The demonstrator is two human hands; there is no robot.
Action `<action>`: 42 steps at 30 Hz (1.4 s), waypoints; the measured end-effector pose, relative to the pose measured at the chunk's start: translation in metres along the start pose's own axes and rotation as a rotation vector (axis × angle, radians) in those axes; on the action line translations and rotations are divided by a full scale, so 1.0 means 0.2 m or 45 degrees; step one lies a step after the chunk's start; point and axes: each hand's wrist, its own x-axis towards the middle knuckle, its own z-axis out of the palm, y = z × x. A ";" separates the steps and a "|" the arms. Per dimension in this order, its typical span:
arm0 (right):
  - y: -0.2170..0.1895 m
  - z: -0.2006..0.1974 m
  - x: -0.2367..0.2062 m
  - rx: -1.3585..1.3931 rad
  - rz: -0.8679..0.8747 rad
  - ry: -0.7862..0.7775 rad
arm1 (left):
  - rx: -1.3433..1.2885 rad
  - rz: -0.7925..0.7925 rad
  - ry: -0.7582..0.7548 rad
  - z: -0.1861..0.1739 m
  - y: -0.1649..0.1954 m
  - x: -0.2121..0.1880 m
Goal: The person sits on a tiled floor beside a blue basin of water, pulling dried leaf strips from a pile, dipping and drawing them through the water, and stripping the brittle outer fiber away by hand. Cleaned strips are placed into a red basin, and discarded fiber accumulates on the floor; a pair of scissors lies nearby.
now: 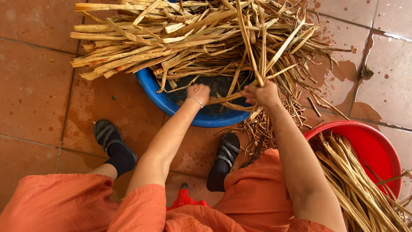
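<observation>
Straw-coloured dried plant strips [189, 38] lie heaped across the top of a blue plastic basin [150, 86], their cut ends sticking out past its left rim and their thinner ends fanning out over its right side onto the floor. The basin stands on a terracotta tile floor [34, 86], whose tiles to the right of it are wet and stained. Inside the basin, under the heap, the contents look dark; what they are cannot be told.

The left hand [198, 92] reaches over the near rim of the basin, fingers curled down into the lower edge of the heap and closed around a few strips; a thin bracelet [196, 101] circles its wrist. The right hand [262, 93], just beside it over the near right rim, is clenched on a small bunch of strips [257, 47] that rise from the fist and bend back over the heap.

A red plastic basin [377, 146] stands near the right edge of the view, well apart from the left hand, holding more long strips [356, 184] laid roughly parallel. Loose fragments [257, 129] litter the floor between the two basins. The person wears orange clothing [60, 202], black socks and dark sandals [109, 137], feet planted on the floor just in front of the blue basin.
</observation>
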 end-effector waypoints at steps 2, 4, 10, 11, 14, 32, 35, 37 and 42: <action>0.07 0.00 0.05 0.032 0.000 -0.022 | -0.249 0.089 0.185 -0.04 0.10 0.08; 0.11 -0.04 0.11 0.057 0.001 0.054 | -0.743 0.190 0.416 -0.04 0.22 0.14; 0.15 -0.18 0.19 -0.009 -0.179 0.206 | -1.142 -0.175 0.162 0.05 0.46 0.30; 0.14 -0.19 0.18 -0.036 -0.232 0.209 | -1.123 -0.173 0.227 0.06 0.46 0.31; 0.08 -0.22 0.15 0.236 -0.038 0.287 | -1.225 -0.161 0.493 0.04 0.38 0.31; -0.11 0.30 0.12 0.562 -0.108 -0.340 | -1.241 0.669 0.619 -0.18 -0.08 -1.03; -0.20 0.33 0.08 0.744 -0.319 -0.293 | -1.247 0.591 0.529 -0.06 -0.14 -1.12; -0.29 0.30 0.03 0.802 -0.377 -0.252 | -1.384 0.381 0.388 0.00 -0.19 -1.14; -0.42 0.23 -0.19 0.735 -0.489 -0.287 | -1.388 0.346 0.286 0.07 -0.31 -1.08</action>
